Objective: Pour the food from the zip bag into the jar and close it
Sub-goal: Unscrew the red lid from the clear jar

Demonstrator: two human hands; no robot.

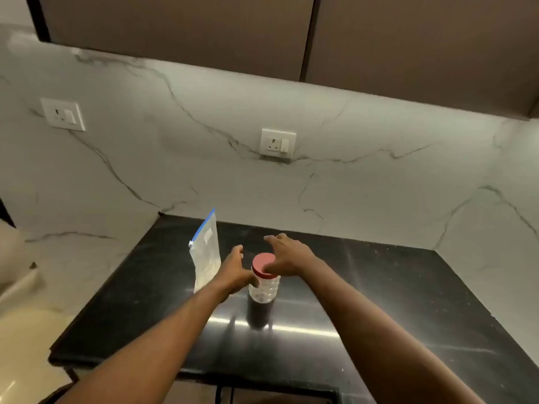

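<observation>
At the far left a pale ledge (20,290) ran beside the desk (140,287), whose black, shiny top had its left edge slanting from the back left corner down to the near left corner. On the marble wall (379,185) above that side sat a white socket (62,114); a second socket (277,142) sat further right, near the middle of the back wall.

The zip bag (206,252) lay near the back left corner, its blue zip edge toward the wall, and looked flat and see-through. Bare desk lay between it and the left edge.

Just right of the bag, the left hand (233,271) reached in with its fingers (237,252) spread and loose; its thumb side touched the jar's upper wall, yet whether it truly gripped could not be told.

The jar (262,293) stood upright about midway between the back and front edges, left of the desk's centre, clear in its upper part and dark in its lower part. The red lid (262,265) sat on top of it.

The right hand (287,256) lay over the lid's right side, fingers (275,238) stretched out flat and unclenched, the thumb resting on the lid.

Right of the jar the desk was wide and open as far as the right wall and the back right corner, with light streaks across the front. Brown cupboards (175,27) hung above.
</observation>
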